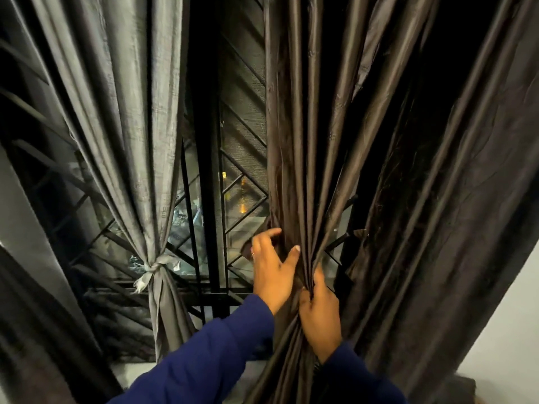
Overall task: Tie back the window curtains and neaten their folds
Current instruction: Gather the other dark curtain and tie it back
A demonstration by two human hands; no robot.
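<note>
Closest to the camera, two arms in blue sleeves [204, 354] reach up into the dark brown curtain [320, 141], which is a smooth, satiny fabric with a slight sheen, falling in long narrow vertical pleats. The right hand [319, 313] is clenched around a bunch of those pleats, squeezing them into a tight waist. The left hand [272, 271] is spread loose just above and to the left, fingers splayed, thumb resting on the folds and not really gripping anything; there's a ring on one finger.

Off to the left, the grey curtain [131, 112] looks more matte and slubby, like a woven linen type. It's already cinched with a knotted tie [154, 268] of pale cloth, flaring out below.

Behind both, a black metal window grille [210, 199] with diagonal bars, mesh screen over it, and some yellow lights outside in the dark. White wall [507, 330] at far right.
</note>
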